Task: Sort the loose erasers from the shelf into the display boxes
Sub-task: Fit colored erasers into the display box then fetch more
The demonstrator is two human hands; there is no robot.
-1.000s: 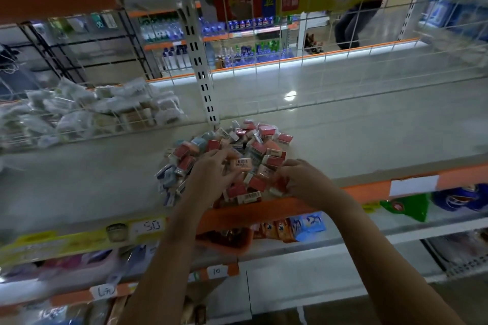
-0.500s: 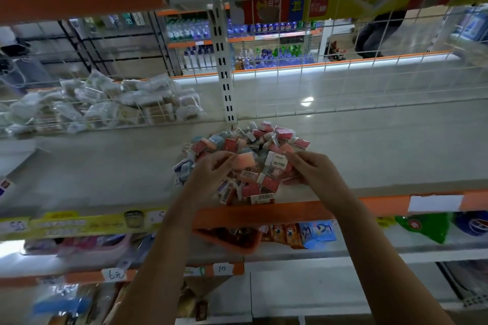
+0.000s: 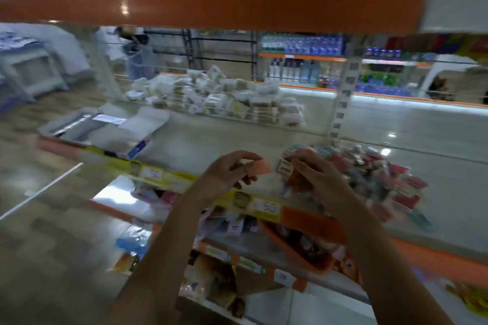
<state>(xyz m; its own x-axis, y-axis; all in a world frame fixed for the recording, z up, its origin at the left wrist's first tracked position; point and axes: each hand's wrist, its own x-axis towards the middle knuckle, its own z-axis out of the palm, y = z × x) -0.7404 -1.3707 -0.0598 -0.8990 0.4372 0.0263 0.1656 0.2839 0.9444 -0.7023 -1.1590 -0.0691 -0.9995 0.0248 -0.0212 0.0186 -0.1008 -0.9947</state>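
The pale flat shelf (image 3: 211, 140) carries the heap of small red, pink and blue wrapped erasers (image 3: 369, 174) at three o'clock. An open grey cardboard display box (image 3: 100, 129) waits at ten o'clock, likely the destination. The left hand (image 3: 227, 174) pinches a pink eraser (image 3: 260, 167); the right hand (image 3: 311, 177) pinches a white-labelled eraser (image 3: 285, 168), both lifted off the heap, apparently for sorting.

Two bare forearms are seen, nothing being worn on either wrist, and no rings are shown on the left hand (image 3: 229, 172) or right hand (image 3: 315, 179).

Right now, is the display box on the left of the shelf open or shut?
Open. The display box lies with its lid flap folded back and its inside showing; blur hides the contents.
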